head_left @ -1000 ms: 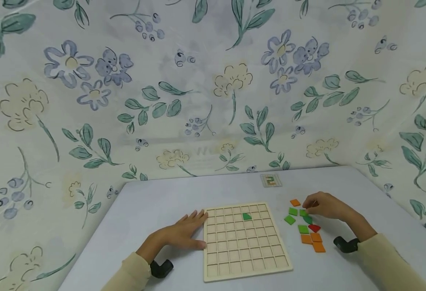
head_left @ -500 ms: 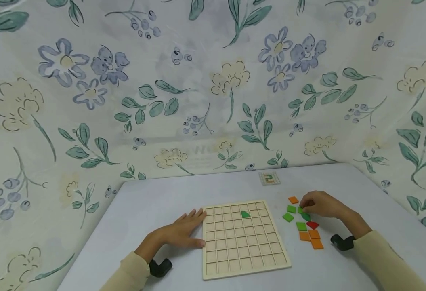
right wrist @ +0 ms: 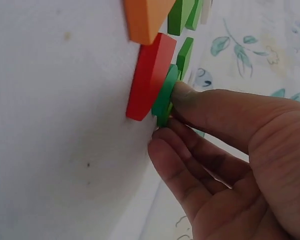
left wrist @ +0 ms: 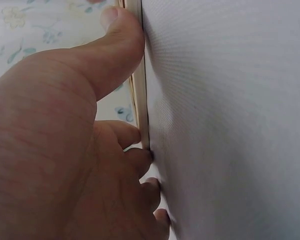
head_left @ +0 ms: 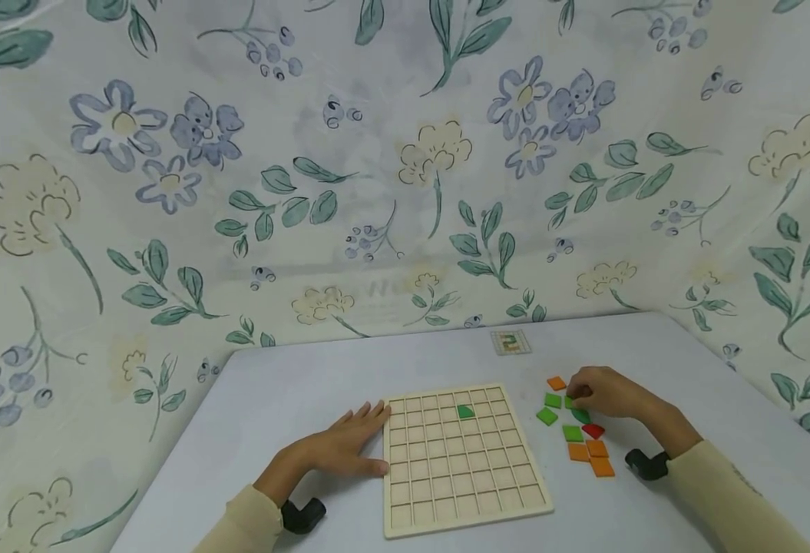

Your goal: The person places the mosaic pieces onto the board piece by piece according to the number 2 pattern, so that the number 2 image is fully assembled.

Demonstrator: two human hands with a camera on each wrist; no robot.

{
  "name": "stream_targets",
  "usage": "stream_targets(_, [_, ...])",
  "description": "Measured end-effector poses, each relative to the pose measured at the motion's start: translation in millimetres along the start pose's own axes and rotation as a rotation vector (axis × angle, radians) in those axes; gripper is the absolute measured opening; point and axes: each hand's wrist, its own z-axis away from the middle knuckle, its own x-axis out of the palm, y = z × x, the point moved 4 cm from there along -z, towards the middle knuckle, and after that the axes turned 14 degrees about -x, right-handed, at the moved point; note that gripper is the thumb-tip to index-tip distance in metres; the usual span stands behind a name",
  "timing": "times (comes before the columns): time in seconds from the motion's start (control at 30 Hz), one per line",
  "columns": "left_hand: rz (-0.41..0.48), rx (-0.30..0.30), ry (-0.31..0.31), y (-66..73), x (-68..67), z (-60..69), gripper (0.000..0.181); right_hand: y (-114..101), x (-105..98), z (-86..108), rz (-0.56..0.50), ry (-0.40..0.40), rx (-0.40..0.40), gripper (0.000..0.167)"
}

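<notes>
In the head view, my left hand (head_left: pixel 345 444) lies spread on the table, its thumb and fingertips touching the left edge of a wooden grid board (head_left: pixel 421 480). A dark green quarter-round tile (head_left: pixel 465 412) sits in one upper cell. To the board's right, my right hand (head_left: pixel 608 392) pinches a light green square tile (head_left: pixel 569 402), partly hidden by its fingers. Just beside the fingertips lies a dark green curved tile (head_left: pixel 580 415). In the right wrist view, my thumb (right wrist: pixel 210 107) is against the green tiles, with a red tile (right wrist: pixel 150 77) close by.
Loose green tiles (head_left: pixel 547 416) and orange tiles (head_left: pixel 601 467) lie right of the board. One orange tile (head_left: pixel 557 382) is farther back. A small pattern card (head_left: pixel 510 342) lies near the table's far edge. Behind hangs a floral cloth (head_left: pixel 377 192).
The view shifts slightly. My right fingers close in a little on the light green tile and cover more of it. My left hand stays at the board's edge.
</notes>
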Motion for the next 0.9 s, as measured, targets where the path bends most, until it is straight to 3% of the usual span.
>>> stream_targets(0.3, [0.006,0.008,-0.014,0.4,3.4,0.0,0.099,-0.4,3.8,5.8,-0.01,-0.008,0.018,0.012])
stream_targets(0.53, [-0.011,0.0,-0.001,-0.5,1.5,-0.2,0.098,-1.3,2.4,2.4,0.016,-0.003,-0.033,0.015])
stream_targets(0.9, [0.005,0.009,-0.003,-0.5,0.8,0.8,0.097,0.8,4.7,-2.0,0.033,-0.004,0.008,0.015])
